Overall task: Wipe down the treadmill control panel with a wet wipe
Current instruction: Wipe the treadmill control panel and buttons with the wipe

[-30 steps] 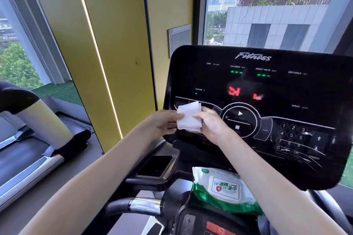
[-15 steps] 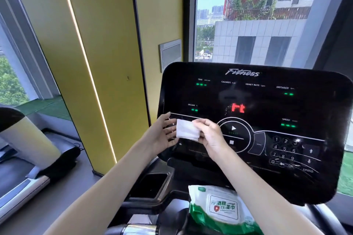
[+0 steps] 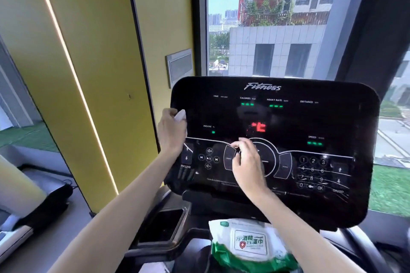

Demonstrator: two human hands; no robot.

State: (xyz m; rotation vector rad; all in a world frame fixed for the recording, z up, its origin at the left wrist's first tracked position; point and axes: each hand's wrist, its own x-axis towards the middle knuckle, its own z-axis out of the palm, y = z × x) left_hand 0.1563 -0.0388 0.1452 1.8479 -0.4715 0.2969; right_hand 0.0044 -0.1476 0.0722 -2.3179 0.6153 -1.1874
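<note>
Left hand [image 3: 170, 133] is clamping its grip on the wet wipe [image 3: 180, 115] at the control panel's [image 3: 288, 117] left edge, right hand [image 3: 247, 162] is hovering loose-fingered and empty mid-panel; best flattening the wipe, sweeping across in light overlapping passes.

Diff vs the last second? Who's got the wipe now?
The right hand let go of the wet wipe and is now empty, fingers loosely curled, in front of the lower middle of the control panel. The left hand kept its grip and carried the wipe up to the panel's upper left edge. Unchanged: the wipes pack lies below the panel.
</note>
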